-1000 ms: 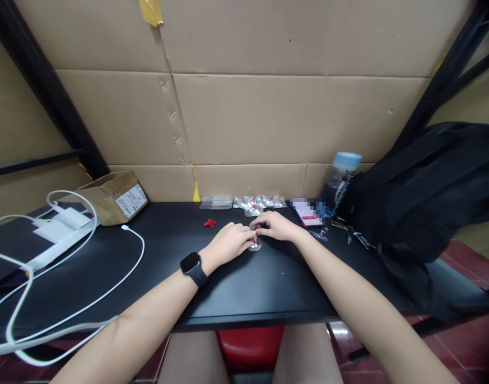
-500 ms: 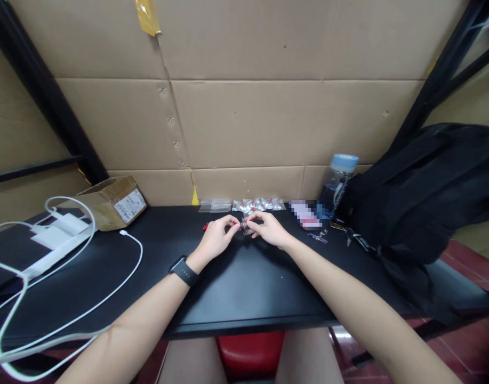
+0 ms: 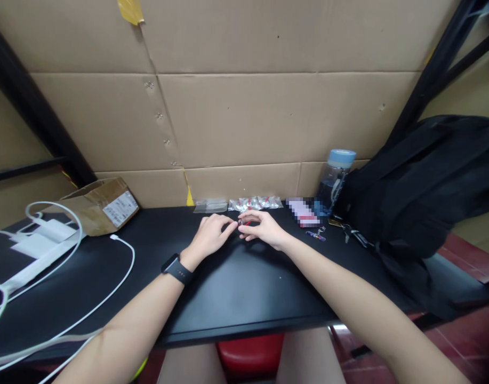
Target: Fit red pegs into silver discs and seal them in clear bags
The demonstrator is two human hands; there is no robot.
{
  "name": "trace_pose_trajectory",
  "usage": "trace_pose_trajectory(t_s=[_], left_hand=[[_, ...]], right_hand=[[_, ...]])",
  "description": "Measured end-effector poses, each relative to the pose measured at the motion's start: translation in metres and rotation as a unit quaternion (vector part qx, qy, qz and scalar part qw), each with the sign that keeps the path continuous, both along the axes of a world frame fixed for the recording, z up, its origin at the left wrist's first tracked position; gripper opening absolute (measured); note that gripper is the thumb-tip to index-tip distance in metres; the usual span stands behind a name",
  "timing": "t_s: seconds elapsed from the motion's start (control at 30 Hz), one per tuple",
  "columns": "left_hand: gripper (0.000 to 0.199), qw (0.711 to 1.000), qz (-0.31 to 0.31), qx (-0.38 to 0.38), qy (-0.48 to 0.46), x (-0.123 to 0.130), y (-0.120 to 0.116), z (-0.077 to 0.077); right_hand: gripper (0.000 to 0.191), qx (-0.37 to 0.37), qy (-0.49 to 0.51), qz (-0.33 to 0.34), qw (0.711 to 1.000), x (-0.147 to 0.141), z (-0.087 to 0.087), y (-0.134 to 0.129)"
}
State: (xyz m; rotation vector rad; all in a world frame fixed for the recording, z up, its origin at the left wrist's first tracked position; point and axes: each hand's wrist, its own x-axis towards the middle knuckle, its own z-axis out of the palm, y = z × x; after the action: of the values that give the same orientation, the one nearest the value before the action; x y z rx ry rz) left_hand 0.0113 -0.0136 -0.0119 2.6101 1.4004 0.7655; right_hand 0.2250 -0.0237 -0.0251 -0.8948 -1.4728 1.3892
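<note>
Over the middle of the black desk, my left hand (image 3: pixel 211 234) and my right hand (image 3: pixel 265 229) meet fingertip to fingertip. Between the thumb and fingers of my right hand is a small metallic piece with a red strip (image 3: pixel 247 224); its exact kind is too small to make out. My left thumb and forefinger are pinched together at its left side, and what they grip is mostly hidden. Just behind the hands lie several clear plastic packets (image 3: pixel 255 203) with silvery and red contents. Left of those lie flat clear bags (image 3: pixel 210 206).
An open cardboard box (image 3: pixel 104 205), white chargers (image 3: pixel 42 237) and a white cable (image 3: pixel 124 282) are at the left. To the right are a blue-lidded bottle (image 3: pixel 335 178), a colourful keychain (image 3: pixel 317 234), keys (image 3: pixel 353 234) and a black backpack (image 3: pixel 420 186). Cardboard (image 3: pixel 236 117) walls the back.
The view has shifted slightly. My fingers have changed their hold on the small piece, and its red strip now shows within my right hand. A red bit beside my left hand no longer shows.
</note>
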Motion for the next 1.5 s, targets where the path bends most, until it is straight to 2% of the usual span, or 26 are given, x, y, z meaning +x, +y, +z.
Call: trace_pose_trajectory(t_s=[0.13,0.37,0.5,0.73,0.93,1.03,1.17,1.37,1.47,1.5], left_hand=[[0.044,0.992,0.07,0.023,0.105,-0.015,0.022,-0.007],[0.044,0.972,0.155,0.084,0.153,-0.025,0.039,-0.02],[0.042,0.975,0.147,0.079,0.149,-0.028,0.04,-0.017],[0.039,0.98,0.115,0.136,0.086,-0.035,0.037,0.003],[0.029,0.977,0.105,0.069,0.175,-0.046,0.047,-0.008],[0.031,0.979,0.112,0.067,0.159,-0.046,0.048,-0.011],[0.043,0.978,0.129,0.074,0.147,-0.041,0.044,-0.009],[0.035,0.976,0.181,0.091,0.077,-0.042,0.045,-0.003],[0.051,0.98,0.171,0.06,0.084,-0.044,0.048,-0.006],[0.05,0.981,0.17,0.043,0.088,-0.045,0.049,-0.007]], right_hand=[[0.038,0.046,-0.057,-0.029,0.997,0.0,-0.001,0.002],[0.034,0.078,-0.083,-0.039,0.993,0.001,0.002,0.002],[0.035,0.098,-0.097,-0.038,0.99,0.004,0.002,0.004],[0.037,0.108,-0.091,-0.057,0.988,0.015,0.011,0.007],[0.037,0.103,-0.097,-0.065,0.988,0.02,0.014,0.008],[0.037,0.11,-0.102,-0.061,0.987,0.021,0.013,0.008],[0.036,0.109,-0.103,-0.052,0.987,0.021,0.013,0.008],[0.036,0.097,-0.106,-0.056,0.988,0.022,0.017,0.006],[0.036,0.095,-0.105,-0.053,0.989,0.022,0.018,0.005],[0.036,0.094,-0.106,-0.049,0.989,0.022,0.017,0.004]])
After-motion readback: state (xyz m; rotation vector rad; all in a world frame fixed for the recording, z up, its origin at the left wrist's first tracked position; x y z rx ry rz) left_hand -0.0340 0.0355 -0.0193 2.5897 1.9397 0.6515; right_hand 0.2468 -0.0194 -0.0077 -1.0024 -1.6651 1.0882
